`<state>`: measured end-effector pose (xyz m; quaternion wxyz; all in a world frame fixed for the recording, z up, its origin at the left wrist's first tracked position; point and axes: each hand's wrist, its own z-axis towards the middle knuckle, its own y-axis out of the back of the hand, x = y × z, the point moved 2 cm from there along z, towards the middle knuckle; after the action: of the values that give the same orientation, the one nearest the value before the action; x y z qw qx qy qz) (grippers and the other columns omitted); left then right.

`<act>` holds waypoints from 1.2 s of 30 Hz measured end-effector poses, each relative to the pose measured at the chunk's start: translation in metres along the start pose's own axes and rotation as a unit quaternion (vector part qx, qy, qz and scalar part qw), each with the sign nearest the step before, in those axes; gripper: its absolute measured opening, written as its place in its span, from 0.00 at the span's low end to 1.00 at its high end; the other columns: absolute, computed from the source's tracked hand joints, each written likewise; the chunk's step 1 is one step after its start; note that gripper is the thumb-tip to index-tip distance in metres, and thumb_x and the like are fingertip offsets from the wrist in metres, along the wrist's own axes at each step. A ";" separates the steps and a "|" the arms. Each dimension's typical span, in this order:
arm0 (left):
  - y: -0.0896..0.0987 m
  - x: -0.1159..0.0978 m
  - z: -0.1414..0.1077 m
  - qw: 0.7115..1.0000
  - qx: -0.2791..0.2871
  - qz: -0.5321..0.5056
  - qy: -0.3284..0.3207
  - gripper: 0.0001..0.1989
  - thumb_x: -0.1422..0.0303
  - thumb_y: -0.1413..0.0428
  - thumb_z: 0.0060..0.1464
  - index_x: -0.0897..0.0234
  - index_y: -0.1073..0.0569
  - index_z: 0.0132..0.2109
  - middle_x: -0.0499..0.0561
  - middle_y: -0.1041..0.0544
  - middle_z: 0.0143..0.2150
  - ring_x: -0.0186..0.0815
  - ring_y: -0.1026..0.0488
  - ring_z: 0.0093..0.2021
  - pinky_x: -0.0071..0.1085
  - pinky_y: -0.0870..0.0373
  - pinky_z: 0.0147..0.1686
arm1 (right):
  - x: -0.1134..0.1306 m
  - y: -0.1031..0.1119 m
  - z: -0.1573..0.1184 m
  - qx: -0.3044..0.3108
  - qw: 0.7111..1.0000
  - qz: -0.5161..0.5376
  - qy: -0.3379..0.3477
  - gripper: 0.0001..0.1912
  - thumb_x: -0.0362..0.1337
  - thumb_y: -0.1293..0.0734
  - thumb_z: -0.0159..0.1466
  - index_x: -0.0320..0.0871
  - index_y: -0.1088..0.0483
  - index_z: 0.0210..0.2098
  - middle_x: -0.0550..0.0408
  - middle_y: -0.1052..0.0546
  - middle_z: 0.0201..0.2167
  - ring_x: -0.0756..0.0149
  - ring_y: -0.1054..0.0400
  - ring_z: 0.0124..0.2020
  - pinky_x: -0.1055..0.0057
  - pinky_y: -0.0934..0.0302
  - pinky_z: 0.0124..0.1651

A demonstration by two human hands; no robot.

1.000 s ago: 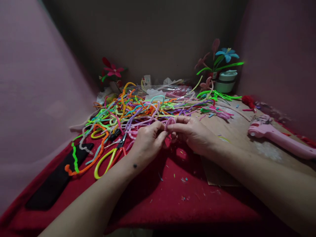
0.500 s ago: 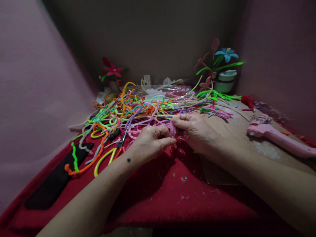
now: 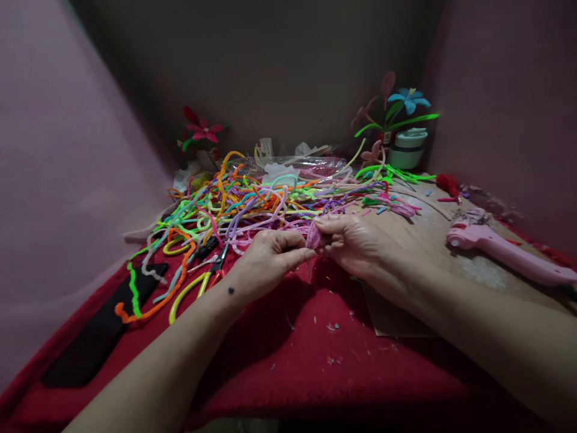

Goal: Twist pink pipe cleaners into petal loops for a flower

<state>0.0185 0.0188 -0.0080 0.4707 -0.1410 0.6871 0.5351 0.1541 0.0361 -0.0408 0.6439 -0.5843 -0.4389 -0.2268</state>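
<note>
Between my hands is a small pink piece of bent pipe cleaner (image 3: 312,236), held above the red cloth (image 3: 288,373). My left hand (image 3: 274,255) pinches its lower end between thumb and forefinger. From the other side, my right hand (image 3: 349,237) grips its upper part, the thumb lying on top. The fingertips of both hands nearly meet and partly cover the piece. Just behind them spreads a tangled heap of pipe cleaners (image 3: 246,201) in many colours. Scissors (image 3: 198,288) with yellow and red handles lie left of my left wrist.
A pink glue gun (image 3: 505,249) rests on a brown board (image 3: 419,240) at the right. A black flat object (image 3: 85,349) lies at the left. Behind stand a blue flower (image 3: 409,99), a pale pot (image 3: 407,148) and a red flower (image 3: 204,130). Walls enclose the sides.
The pink piece has tilted, its top leaning right, and my right hand has turned slightly with it. Both hands keep their hold. The whole view has shifted a little.
</note>
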 end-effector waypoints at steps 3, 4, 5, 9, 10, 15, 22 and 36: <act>0.000 0.002 0.000 0.999 -0.012 -0.030 0.031 0.14 0.66 0.47 0.49 0.66 0.39 0.20 0.41 0.44 0.18 0.24 0.49 0.18 0.22 0.53 0.18 | 0.003 -0.001 -0.002 0.010 0.998 -0.043 0.040 0.10 0.34 0.34 0.50 0.42 0.36 0.15 0.58 0.34 0.15 0.73 0.43 0.19 0.72 0.48 0.24; 0.000 0.002 0.000 0.998 -0.013 -0.043 0.044 0.15 0.66 0.47 0.49 0.66 0.40 0.20 0.41 0.44 0.17 0.24 0.49 0.18 0.22 0.53 0.17 | 0.004 -0.002 -0.003 0.015 0.996 -0.066 0.056 0.10 0.36 0.34 0.51 0.43 0.35 0.15 0.58 0.33 0.16 0.72 0.42 0.19 0.71 0.48 0.24; -0.001 0.003 0.000 0.997 -0.012 -0.054 0.055 0.15 0.66 0.47 0.49 0.66 0.40 0.19 0.41 0.45 0.16 0.23 0.50 0.17 0.22 0.53 0.17 | 0.005 -0.003 -0.004 0.018 0.994 -0.088 0.069 0.11 0.37 0.33 0.52 0.43 0.34 0.16 0.57 0.32 0.17 0.72 0.41 0.19 0.71 0.47 0.25; -0.001 0.004 0.000 0.997 0.009 -0.057 0.056 0.15 0.66 0.46 0.48 0.66 0.38 0.19 0.41 0.43 0.16 0.23 0.48 0.16 0.22 0.52 0.17 | 0.007 -0.002 -0.006 -0.024 0.987 -0.125 0.101 0.13 0.40 0.28 0.48 0.41 0.35 0.16 0.59 0.32 0.15 0.74 0.43 0.18 0.73 0.49 0.24; -0.001 0.004 0.000 0.997 0.019 -0.056 0.055 0.14 0.66 0.46 0.48 0.66 0.37 0.20 0.41 0.42 0.16 0.23 0.48 0.17 0.22 0.52 0.17 | 0.006 -0.001 -0.006 -0.035 0.987 -0.122 0.102 0.14 0.39 0.27 0.46 0.41 0.35 0.16 0.60 0.33 0.15 0.75 0.43 0.17 0.73 0.49 0.23; -0.003 0.002 -0.002 0.993 0.012 -0.090 0.071 0.12 0.67 0.45 0.48 0.67 0.34 0.21 0.42 0.40 0.14 0.22 0.46 0.14 0.21 0.52 0.14 | 0.002 -0.002 -0.004 0.000 0.990 -0.103 0.091 0.15 0.41 0.28 0.49 0.40 0.35 0.17 0.59 0.33 0.15 0.75 0.42 0.18 0.74 0.49 0.23; 0.002 -0.001 -0.001 0.982 -0.089 -0.147 0.079 0.07 0.67 0.43 0.47 0.67 0.31 0.28 0.43 0.32 0.14 0.25 0.38 0.12 0.20 0.45 0.11 | -0.005 -0.012 -0.010 0.071 0.988 -0.113 0.080 0.09 0.40 0.32 0.54 0.39 0.27 0.27 0.57 0.28 0.22 0.72 0.37 0.24 0.72 0.43 0.30; 0.004 0.002 -0.003 0.994 -0.056 -0.070 0.064 0.02 0.72 0.47 0.48 0.67 0.30 0.31 0.44 0.32 0.14 0.28 0.35 0.12 0.21 0.41 0.10 | 0.003 -0.018 -0.019 0.026 0.962 -0.227 0.148 0.09 0.41 0.32 0.56 0.43 0.23 0.31 0.57 0.25 0.24 0.69 0.34 0.27 0.70 0.41 0.34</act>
<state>0.0134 0.0180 -0.0070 0.4537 -0.2489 0.6732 0.5282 0.1468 0.0150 -0.0267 0.6481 -0.4125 -0.4653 -0.4398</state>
